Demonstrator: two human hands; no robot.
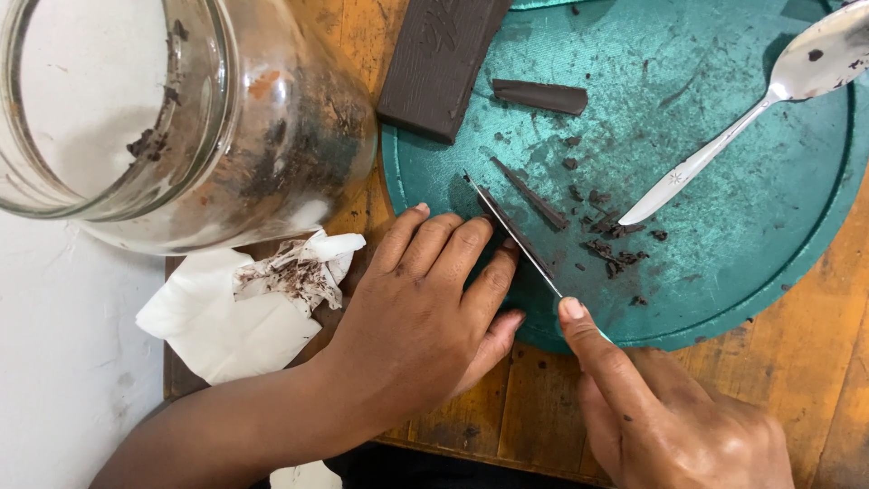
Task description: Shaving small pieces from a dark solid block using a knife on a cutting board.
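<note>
My right hand (661, 407) grips a knife (514, 234), index finger stretched along the blade's spine, its edge down on a round teal cutting board (751, 235). Flat beside the blade, at the board's near left rim, rests my left hand (430, 308), its fingertips touching the knife where a piece of dark chocolate seems hidden beneath them. A thin chocolate sliver (532, 195) and small crumbs (615, 249) lie just right of the blade. Farther back sit a wedge-shaped chocolate piece (540, 96) and a large dark chocolate bar (439, 63).
A metal spoon (742, 127) lies on the board's right side. A big glass jar (181, 118) smeared with chocolate lies on its side at the upper left. White crumpled paper (262, 299) with chocolate shavings sits left of my left hand. Underneath is a wooden table (797, 362).
</note>
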